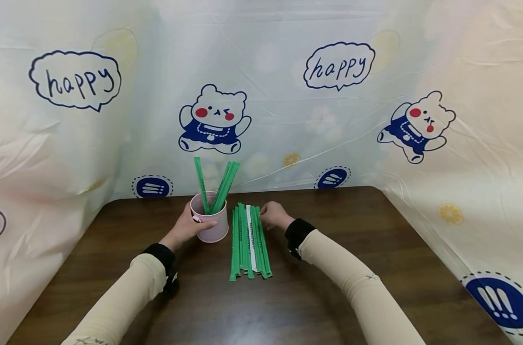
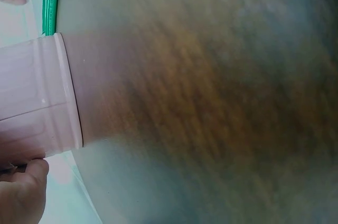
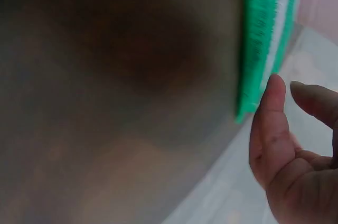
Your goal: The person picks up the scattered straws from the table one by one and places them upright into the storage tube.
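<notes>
In the head view my left hand point(image 1: 185, 227) grips a small pale pink bucket point(image 1: 214, 231) from its left side, thumb across the front. Several long, narrow green packets point(image 1: 227, 186) with dark printing lean inside it. The left wrist view shows the bucket point(image 2: 37, 89) with my fingers at its wall. Right of the bucket lies a row of similar green packets point(image 1: 237, 244), with one white packet point(image 1: 250, 239) among them. My right hand point(image 1: 276, 215) is at the row's far right end. In the right wrist view, its thumb and finger stand apart beside the packets point(image 3: 259, 34), holding nothing.
A dark brown wooden table point(image 1: 209, 306) carries everything. Behind it hangs a pale cloth point(image 1: 270, 120) printed with bears and "happy" bubbles, reaching down around the table's back and side edges.
</notes>
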Demonstrator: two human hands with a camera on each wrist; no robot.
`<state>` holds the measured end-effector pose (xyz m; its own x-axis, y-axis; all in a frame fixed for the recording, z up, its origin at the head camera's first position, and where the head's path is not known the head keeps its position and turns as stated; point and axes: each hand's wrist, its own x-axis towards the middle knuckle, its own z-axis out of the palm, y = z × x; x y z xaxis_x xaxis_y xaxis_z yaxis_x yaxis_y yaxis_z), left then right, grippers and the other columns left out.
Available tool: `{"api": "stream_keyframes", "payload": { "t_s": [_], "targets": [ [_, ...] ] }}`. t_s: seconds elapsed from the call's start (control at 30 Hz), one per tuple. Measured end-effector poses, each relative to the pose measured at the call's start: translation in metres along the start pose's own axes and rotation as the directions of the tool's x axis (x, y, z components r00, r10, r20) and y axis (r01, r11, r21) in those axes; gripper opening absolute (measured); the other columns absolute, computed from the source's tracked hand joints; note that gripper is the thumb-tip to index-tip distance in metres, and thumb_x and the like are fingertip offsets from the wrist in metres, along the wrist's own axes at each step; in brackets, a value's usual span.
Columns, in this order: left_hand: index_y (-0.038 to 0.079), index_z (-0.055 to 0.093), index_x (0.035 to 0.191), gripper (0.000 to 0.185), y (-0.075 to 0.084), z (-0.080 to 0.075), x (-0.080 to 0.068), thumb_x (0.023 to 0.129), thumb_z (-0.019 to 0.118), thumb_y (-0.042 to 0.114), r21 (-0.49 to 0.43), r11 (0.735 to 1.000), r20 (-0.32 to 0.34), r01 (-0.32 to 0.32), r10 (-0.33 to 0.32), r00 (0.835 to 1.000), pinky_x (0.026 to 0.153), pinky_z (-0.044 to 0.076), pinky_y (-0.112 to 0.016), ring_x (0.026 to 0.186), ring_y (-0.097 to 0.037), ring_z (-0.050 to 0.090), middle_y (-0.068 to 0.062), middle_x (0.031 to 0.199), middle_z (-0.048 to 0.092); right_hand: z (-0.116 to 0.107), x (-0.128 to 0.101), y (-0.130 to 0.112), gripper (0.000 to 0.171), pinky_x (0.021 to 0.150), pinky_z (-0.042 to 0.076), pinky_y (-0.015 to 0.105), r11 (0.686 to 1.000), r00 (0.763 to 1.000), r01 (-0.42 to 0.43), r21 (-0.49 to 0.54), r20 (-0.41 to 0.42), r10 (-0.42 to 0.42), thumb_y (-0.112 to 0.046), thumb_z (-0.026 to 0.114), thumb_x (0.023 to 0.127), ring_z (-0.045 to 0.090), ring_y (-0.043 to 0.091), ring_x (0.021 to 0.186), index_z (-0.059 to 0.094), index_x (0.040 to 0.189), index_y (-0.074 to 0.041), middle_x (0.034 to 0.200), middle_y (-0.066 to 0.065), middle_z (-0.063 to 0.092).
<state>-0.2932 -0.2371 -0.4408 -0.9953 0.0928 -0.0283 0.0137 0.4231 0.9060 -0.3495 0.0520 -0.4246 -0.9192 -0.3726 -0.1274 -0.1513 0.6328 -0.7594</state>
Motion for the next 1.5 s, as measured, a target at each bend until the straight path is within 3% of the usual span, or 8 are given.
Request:
{"api": "stream_keyframes", "payload": {
  "t_s": [0.1, 0.23, 0.37, 0.57, 0.87, 1.03, 1.2, 1.5],
  "targets": [
    [0.005, 0.001, 0.161, 0.106, 0.000, 0.000, 0.000, 0.092, 0.077, 0.030, 0.010, 1.000, -0.005, -0.001, 0.001, 1.000, 0.121, 0.028, -0.069, 0.148, -0.046, 0.030, -0.028, 0.163, 0.023, 0.007, 0.003, 0.007, 0.031, 0.059, 0.060, 0.031, 0.998, 0.999, -0.042, -0.046, 0.001, 0.042, 0.001, 0.062, 0.095, 0.056, 0.013, 0.052, 0.055, 0.065, -0.005, 0.057, 0.001, 0.052],
    [0.004, 0.002, 0.161, 0.106, -0.001, 0.002, 0.000, 0.091, 0.077, 0.029, 0.009, 1.000, -0.010, -0.009, 0.009, 1.000, 0.122, 0.027, -0.068, 0.148, -0.046, 0.030, -0.029, 0.162, 0.023, 0.016, 0.006, 0.010, 0.048, 0.052, 0.056, 0.028, 0.993, 0.996, -0.092, -0.079, -0.029, 0.090, 0.003, 0.064, 0.092, 0.053, 0.012, 0.045, 0.043, 0.052, -0.014, 0.048, -0.001, 0.045],
    [0.004, 0.003, 0.161, 0.104, -0.001, 0.002, -0.001, 0.091, 0.077, 0.026, 0.000, 1.000, -0.013, -0.012, 0.012, 1.000, 0.123, 0.027, -0.067, 0.148, -0.046, 0.030, -0.029, 0.162, 0.024, 0.023, 0.008, 0.008, 0.051, 0.054, 0.057, 0.028, 0.990, 0.990, -0.128, -0.065, -0.062, 0.124, 0.003, 0.067, 0.091, 0.055, 0.014, 0.047, 0.040, 0.052, -0.016, 0.049, -0.001, 0.041],
    [0.006, 0.002, 0.161, 0.104, 0.003, 0.001, -0.002, 0.092, 0.077, 0.026, -0.007, 1.000, -0.011, -0.020, 0.020, 1.000, 0.122, 0.027, -0.068, 0.148, -0.046, 0.030, -0.028, 0.162, 0.024, 0.025, 0.011, 0.004, 0.037, 0.058, 0.058, 0.031, 0.989, 0.987, -0.141, -0.050, -0.080, 0.137, -0.001, 0.070, 0.092, 0.060, 0.018, 0.053, 0.053, 0.061, -0.010, 0.057, 0.003, 0.049],
    [0.005, 0.003, 0.161, 0.103, 0.005, 0.002, -0.001, 0.092, 0.077, 0.027, 0.009, 1.000, -0.009, -0.019, 0.019, 1.000, 0.122, 0.027, -0.068, 0.148, -0.045, 0.031, -0.028, 0.162, 0.024, 0.001, 0.014, 0.007, 0.026, 0.067, 0.063, 0.035, 0.983, 0.977, -0.177, 0.044, -0.115, 0.181, -0.004, 0.069, 0.093, 0.068, 0.026, 0.063, 0.057, 0.070, -0.007, 0.065, 0.005, 0.056],
    [0.004, 0.003, 0.161, 0.103, 0.003, 0.002, -0.003, 0.092, 0.077, 0.027, 0.008, 1.000, -0.016, -0.007, 0.007, 1.000, 0.122, 0.026, -0.068, 0.148, -0.046, 0.030, -0.028, 0.162, 0.024, -0.027, 0.007, -0.010, 0.009, 0.083, 0.063, 0.045, 0.990, 0.975, -0.100, 0.099, -0.190, 0.117, -0.004, 0.063, 0.097, 0.073, 0.037, 0.088, 0.067, 0.093, 0.003, 0.088, 0.016, 0.069],
    [0.004, 0.003, 0.161, 0.105, 0.003, 0.001, -0.003, 0.091, 0.077, 0.028, 0.019, 1.000, -0.018, 0.000, 0.000, 1.000, 0.123, 0.026, -0.067, 0.149, -0.046, 0.030, -0.028, 0.162, 0.024, -0.060, 0.009, -0.040, 0.027, 0.088, 0.062, 0.042, 0.989, 0.962, 0.010, 0.149, -0.272, 0.031, -0.004, 0.058, 0.099, 0.070, 0.038, 0.101, 0.062, 0.123, 0.009, 0.117, 0.025, 0.067],
    [0.004, 0.001, 0.161, 0.105, 0.000, 0.001, -0.002, 0.092, 0.077, 0.027, 0.008, 1.000, -0.013, -0.002, 0.002, 1.000, 0.123, 0.025, -0.068, 0.149, -0.046, 0.029, -0.029, 0.162, 0.023, -0.104, 0.006, -0.106, 0.031, 0.092, 0.061, 0.043, 0.947, 0.897, 0.232, 0.221, -0.425, -0.120, -0.005, 0.057, 0.101, 0.068, 0.035, 0.106, 0.060, 0.129, 0.007, 0.116, 0.022, 0.065]
  ]
}}
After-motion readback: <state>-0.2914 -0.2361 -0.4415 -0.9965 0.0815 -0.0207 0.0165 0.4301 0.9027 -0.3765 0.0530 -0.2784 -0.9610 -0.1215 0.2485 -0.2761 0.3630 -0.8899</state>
